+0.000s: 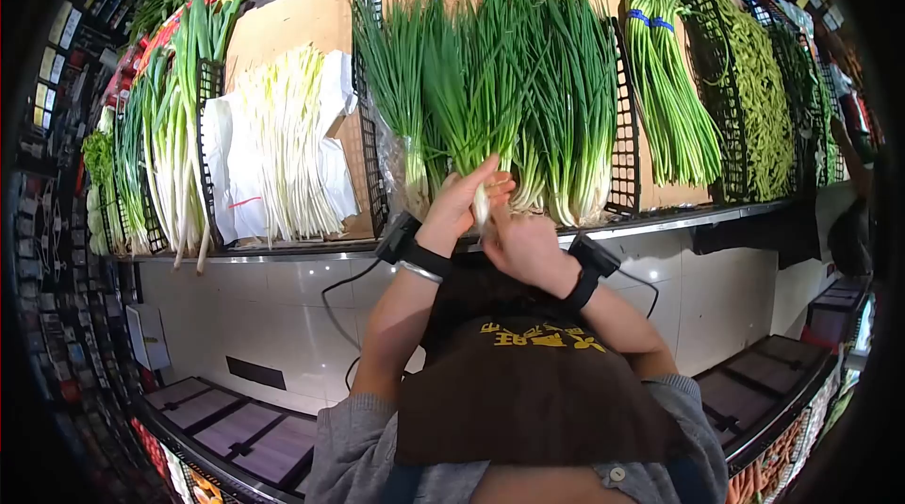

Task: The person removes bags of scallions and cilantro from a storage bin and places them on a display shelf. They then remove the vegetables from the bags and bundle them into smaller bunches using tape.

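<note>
A bunch of spring onions (459, 94) with long green leaves lies over others like it, its white ends toward me. My left hand (459, 205) is closed around those white ends, palm turned partly up. My right hand (530, 247) is curled just below, with its fingertips at the root tips of the same bunch. Its fingers are partly hidden behind the back of the hand. More spring onions (583, 108) fill the bay to the right of my hands. A black band with a small box sits on each wrist.
Black mesh dividers (626, 132) separate the bays. Left are pale yellow-white stalks (292, 141) on white paper and large leeks (174, 136). Right are green stalks (667, 94) tied with blue bands, then green pods (762, 99). A metal shelf edge (273, 255) runs in front of me.
</note>
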`<state>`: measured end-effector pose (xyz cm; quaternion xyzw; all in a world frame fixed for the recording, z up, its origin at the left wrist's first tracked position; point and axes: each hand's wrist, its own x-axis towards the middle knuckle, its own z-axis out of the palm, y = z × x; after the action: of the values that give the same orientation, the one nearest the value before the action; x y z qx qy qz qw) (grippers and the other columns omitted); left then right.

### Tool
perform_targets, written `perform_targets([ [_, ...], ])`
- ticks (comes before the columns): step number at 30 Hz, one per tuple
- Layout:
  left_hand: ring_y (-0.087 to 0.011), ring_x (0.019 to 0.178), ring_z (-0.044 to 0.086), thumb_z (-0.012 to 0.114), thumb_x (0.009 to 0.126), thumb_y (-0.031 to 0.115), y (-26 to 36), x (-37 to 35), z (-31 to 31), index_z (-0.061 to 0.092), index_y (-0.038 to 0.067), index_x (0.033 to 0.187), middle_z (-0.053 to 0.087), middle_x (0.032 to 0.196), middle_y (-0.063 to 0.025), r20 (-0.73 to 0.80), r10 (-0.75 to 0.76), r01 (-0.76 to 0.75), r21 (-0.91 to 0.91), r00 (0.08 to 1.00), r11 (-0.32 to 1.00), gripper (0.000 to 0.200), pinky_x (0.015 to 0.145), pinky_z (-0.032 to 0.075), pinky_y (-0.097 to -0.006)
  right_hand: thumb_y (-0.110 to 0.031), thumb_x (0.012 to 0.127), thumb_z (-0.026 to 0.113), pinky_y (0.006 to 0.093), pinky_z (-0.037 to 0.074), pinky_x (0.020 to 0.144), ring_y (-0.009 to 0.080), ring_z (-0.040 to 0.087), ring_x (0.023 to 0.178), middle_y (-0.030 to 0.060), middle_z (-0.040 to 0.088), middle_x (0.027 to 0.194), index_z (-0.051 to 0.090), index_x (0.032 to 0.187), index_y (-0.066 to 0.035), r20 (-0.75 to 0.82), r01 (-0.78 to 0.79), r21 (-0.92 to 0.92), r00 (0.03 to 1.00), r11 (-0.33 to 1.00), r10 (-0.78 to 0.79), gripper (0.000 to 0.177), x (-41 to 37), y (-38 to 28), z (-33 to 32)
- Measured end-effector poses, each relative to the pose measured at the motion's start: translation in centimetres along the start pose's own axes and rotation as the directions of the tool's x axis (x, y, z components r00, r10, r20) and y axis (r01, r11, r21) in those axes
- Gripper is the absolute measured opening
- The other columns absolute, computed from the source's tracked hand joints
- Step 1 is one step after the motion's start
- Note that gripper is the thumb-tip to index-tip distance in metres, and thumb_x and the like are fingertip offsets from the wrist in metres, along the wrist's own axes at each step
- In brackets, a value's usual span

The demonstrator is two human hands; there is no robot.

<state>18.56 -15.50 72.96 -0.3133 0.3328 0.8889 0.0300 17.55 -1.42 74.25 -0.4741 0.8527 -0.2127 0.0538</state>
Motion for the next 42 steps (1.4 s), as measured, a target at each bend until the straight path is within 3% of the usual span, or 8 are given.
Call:
perform_targets([
  [11,-0.0006,0.041,0.030,0.033,0.089,0.052,6.0,-2.3,-3.3,0.042,0.004,0.115,0.035,0.060,0.0040,0.461,0.133,0.010,-0.296,0.877,0.955,0.055,0.038,0.028,-0.0144,-0.032,0.092,0.044,0.0204,0.043,0.042,0.0068,0.055,0.054,0.0084,0.064,0.088,0.051,0.108,0.002,0.466,-0.467,0.852,0.883,0.237,0.063,0.038,3.1,8.7,-3.4],
  [15,-0.0018,0.042,0.034,0.036,0.090,0.049,6.5,-1.3,-3.3,0.042,0.003,0.116,0.036,0.060,0.0034,0.269,-0.210,0.290,-0.305,0.940,0.907,0.053,0.039,0.031,-0.0162,-0.032,0.087,0.055,0.0199,0.039,0.038,0.0067,0.048,0.040,0.0075,0.063,0.070,0.057,0.097,0.006,0.223,-0.257,0.562,0.962,0.786,0.155,0.040,3.8,10.3,-2.3],
  [17,-0.0047,0.042,0.036,0.041,0.091,0.044,10.3,-3.2,-0.5,0.036,-0.001,0.123,0.039,0.061,0.0023,0.295,0.129,-0.117,-0.061,0.947,0.991,0.057,0.040,0.035,-0.0188,-0.032,0.086,0.057,0.0211,0.039,0.037,0.0077,0.047,0.038,0.0073,0.063,0.069,0.057,0.101,0.007,0.255,-0.325,0.650,0.945,0.686,0.206,0.042,3.7,11.3,-2.4],
  [19,-0.0066,0.043,0.039,0.047,0.091,0.035,16.2,-4.2,0.8,0.022,-0.007,0.130,0.041,0.060,0.0016,0.713,-0.072,0.480,-0.391,0.698,0.785,0.062,0.041,0.037,-0.0200,-0.034,0.086,0.057,0.0228,0.039,0.037,0.0076,0.048,0.041,0.0081,0.064,0.071,0.057,0.106,0.005,0.287,-0.383,0.629,0.923,0.677,0.256,0.044,3.5,11.8,-3.8],
  [21,-0.0063,0.043,0.040,0.049,0.091,0.030,19.3,-5.7,4.2,0.011,-0.009,0.132,0.041,0.056,0.0022,0.736,0.146,0.374,-0.492,0.661,0.786,0.068,0.040,0.037,-0.0194,-0.031,0.086,0.057,0.0233,0.044,0.045,0.0086,0.054,0.051,0.0084,0.064,0.073,0.058,0.104,0.005,0.237,-0.414,0.629,0.908,0.658,0.345,0.040,3.4,12.0,-5.8],
  [31,-0.0050,0.051,0.047,0.061,0.082,0.012,3.1,5.3,-2.1,0.055,-0.001,0.091,0.056,0.072,-0.0036,0.272,-0.242,0.249,0.010,0.932,0.969,0.017,0.042,0.039,-0.0155,-0.021,0.074,0.059,0.0311,0.047,0.057,0.0223,0.061,0.060,0.0101,0.063,0.064,0.068,0.083,-0.008,0.059,-0.439,0.285,0.895,0.852,0.442,0.018,-2.5,10.2,-8.4],
  [37,-0.0130,0.062,0.060,0.067,0.077,0.016,-2.7,6.1,0.5,0.060,-0.003,0.089,0.063,0.078,-0.0115,0.075,-0.022,-0.009,0.384,0.997,0.923,0.023,0.049,0.047,-0.0240,-0.028,0.070,0.059,0.0339,0.049,0.062,0.0262,0.062,0.064,0.0079,0.064,0.068,0.069,0.081,-0.015,0.169,-0.443,0.076,0.889,0.893,0.426,0.019,-2.5,8.5,-5.0],
  [42,-0.0239,0.055,0.062,0.079,0.063,0.029,-3.7,7.0,1.9,0.058,-0.007,0.067,0.061,0.064,-0.0188,0.147,0.316,-0.210,0.962,0.937,0.175,0.042,0.050,0.048,-0.0350,-0.027,0.074,0.062,0.0302,0.048,0.057,0.0220,0.061,0.055,0.0115,0.064,0.067,0.067,0.088,-0.005,0.109,-0.495,0.274,0.868,0.824,0.485,0.027,-4.0,11.9,-6.0],
])
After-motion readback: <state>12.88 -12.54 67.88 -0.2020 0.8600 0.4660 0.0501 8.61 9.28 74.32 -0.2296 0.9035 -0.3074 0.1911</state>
